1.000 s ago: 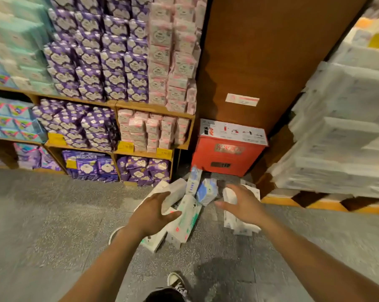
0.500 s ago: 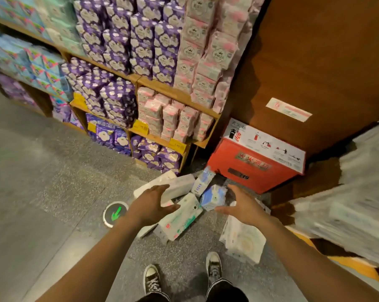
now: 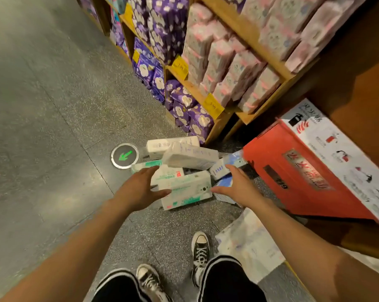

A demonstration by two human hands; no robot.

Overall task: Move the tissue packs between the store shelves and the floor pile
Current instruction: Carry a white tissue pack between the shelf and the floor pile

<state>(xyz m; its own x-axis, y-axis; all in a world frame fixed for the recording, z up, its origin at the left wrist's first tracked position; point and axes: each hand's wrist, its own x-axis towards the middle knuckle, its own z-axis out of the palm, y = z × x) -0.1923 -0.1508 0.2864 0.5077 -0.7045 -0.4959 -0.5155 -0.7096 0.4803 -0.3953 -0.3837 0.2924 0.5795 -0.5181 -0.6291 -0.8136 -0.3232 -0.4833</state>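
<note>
Several tissue packs lie in a loose pile on the grey floor. The nearest one, a white pack with green print (image 3: 185, 190), lies between my two hands. My left hand (image 3: 140, 188) is open with fingers spread, its fingertips touching that pack's left end. My right hand (image 3: 236, 188) is open on the pack's right side, over a blue-and-white pack (image 3: 224, 168). Two plain white packs (image 3: 190, 158) lie farther back in the pile. Neither hand grips anything. Wooden shelves (image 3: 247, 33) ahead hold pink packs (image 3: 227, 68) and purple packs (image 3: 184, 105).
A red fire-extinguisher box (image 3: 302, 179) stands just right of the pile. A large clear-wrapped pack (image 3: 249, 243) lies by my right foot. A round floor marker with a green arrow (image 3: 124, 158) is left of the pile. My two sneakers (image 3: 200, 251) stand below.
My head has tilted down and closer, so the pile fills more of the view. Both hands have dropped toward the white-and-green pack and now flank it.
</note>
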